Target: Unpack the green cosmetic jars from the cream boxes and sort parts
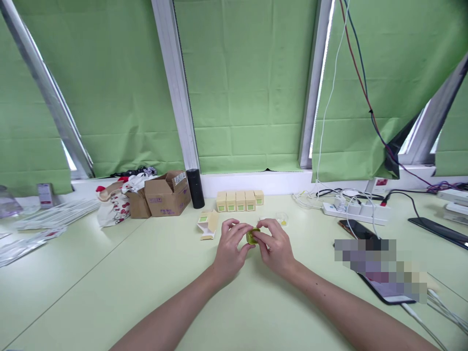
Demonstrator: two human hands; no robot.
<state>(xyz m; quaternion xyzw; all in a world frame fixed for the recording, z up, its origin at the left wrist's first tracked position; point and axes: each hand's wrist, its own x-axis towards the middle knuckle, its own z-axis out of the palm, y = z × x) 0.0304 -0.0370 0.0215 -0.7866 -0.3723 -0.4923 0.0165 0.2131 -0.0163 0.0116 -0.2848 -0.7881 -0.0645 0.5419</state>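
Observation:
Between my two hands is a small, shiny yellow-green round object [251, 237], partly covered by fingers; its exact kind I cannot make out. My left hand [231, 246] grips its left side with fingers and thumb. On the other side, my right hand [275, 246] pinches it with its fingertips. An opened small cream box [207, 224] with a green label lies left of my left hand, flaps spread. Beyond my hands stands a row of several closed cream boxes [240, 201] with green labels. Just past my right hand sits a small clear plastic piece [282, 219] with a bit of yellow.
Cardboard boxes [167, 195], a black cylinder [195, 188] and a patterned bag [114, 204] stand at the back left. To the right are a power strip [356, 212] with tangled cables, a phone [358, 229] and a partly blurred tablet [387, 290]. Green blinds [244, 87] hang behind.

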